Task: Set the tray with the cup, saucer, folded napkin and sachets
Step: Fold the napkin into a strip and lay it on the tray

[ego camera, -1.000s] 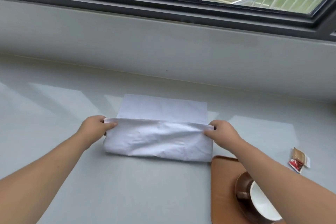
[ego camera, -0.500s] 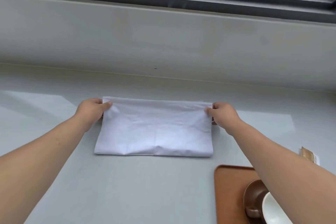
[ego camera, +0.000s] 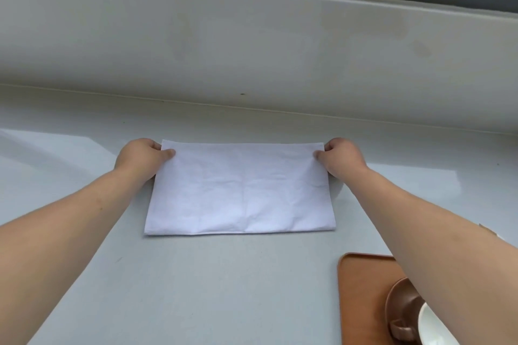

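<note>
- Fingers of the left hand pinch the napkin at its far left corner, thumb on top; the right hand pinches the far right corner the same way.
- A second ago the near half was lifted and only partway over, with the far half still bare; now that flap is laid fully across and its edge meets the far edge, so the napkin is one flat rectangle on the counter.
- Creases are lighter than they were mid-fold, and the near fold line runs straight.
- My read: the first fold is done and the hands are just lining up the corners. It looks too wide for the space left, so another fold likely follows before it goes on the tray.
- Tray sits near right, apart from the napkin, with the brown saucer and white cup already on it, partly hidden by the right forearm.
- Sachets are nearly hidden behind that forearm, and not on the tray as far as I can tell.
</note>
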Available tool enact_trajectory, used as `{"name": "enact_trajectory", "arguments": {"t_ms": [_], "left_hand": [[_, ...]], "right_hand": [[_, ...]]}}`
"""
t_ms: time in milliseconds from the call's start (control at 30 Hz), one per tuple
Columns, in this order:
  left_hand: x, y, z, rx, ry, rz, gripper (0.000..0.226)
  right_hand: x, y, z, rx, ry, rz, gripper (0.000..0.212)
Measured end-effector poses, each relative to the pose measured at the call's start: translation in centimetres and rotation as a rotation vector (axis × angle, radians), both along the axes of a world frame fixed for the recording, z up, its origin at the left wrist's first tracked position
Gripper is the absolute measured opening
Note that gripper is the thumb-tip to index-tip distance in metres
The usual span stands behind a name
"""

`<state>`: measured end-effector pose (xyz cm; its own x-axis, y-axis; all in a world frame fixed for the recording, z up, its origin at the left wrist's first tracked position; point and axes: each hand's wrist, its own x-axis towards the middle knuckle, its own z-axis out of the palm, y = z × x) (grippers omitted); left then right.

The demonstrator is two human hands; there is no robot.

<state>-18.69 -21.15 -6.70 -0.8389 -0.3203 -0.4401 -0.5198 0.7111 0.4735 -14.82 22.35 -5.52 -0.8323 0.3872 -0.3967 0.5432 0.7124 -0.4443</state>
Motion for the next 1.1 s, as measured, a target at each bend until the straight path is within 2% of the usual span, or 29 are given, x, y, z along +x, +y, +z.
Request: {"name": "enact_trajectory", "arguments": {"t_ms": [167,333,433,533,600,733,800,867,1000,1100], "left_hand": [[0.1,0.4,0.4,-0.099,-0.004,0.003,0.043],[-0.5,0.8,0.5,-0.132,-0.071,-0.037,0.049],[-0.4,0.8,0.6,-0.139,-0.059,-0.051,0.047],[0.8,0.5,0.6,-0.148,0.063,-0.073,0.042],[2.4,0.2,0.7,-0.172,0.12,-0.194,0.04],[6.7,0.1,1.0,-0.221,0.184,-0.566,0.01],[8.9,0.0,1.3,-0.242,0.226,-0.655,0.004],[10.7,-0.4,1.5,-0.219,0.217,-0.689,0.009],[13.6,-1.9,1.3,-0.266,0.129,-0.842,0.037],[14.8,-2.6,1.2,-0.337,0.15,-0.868,0.033]], "right_hand": [[0.2,-0.1,-0.6,0.077,-0.01,0.011,0.022],[0.6,-0.4,-0.7,0.161,0.059,0.014,0.025],[1.7,-1.3,-0.2,0.208,0.158,0.12,0.024],[3.8,-2.3,0.3,0.223,0.211,0.322,0.017],[5.8,-2.4,0.6,0.229,0.211,0.474,0.012],[10.0,-1.9,0.9,0.269,0.178,0.778,0.012],[11.6,-1.8,0.9,0.299,0.151,0.868,0.014],[12.8,-1.8,0.9,0.325,0.122,0.916,0.017],[14.1,-1.4,1.2,0.364,0.09,0.937,0.027],[14.6,-1.2,1.3,0.471,0.047,0.964,0.028]]}}
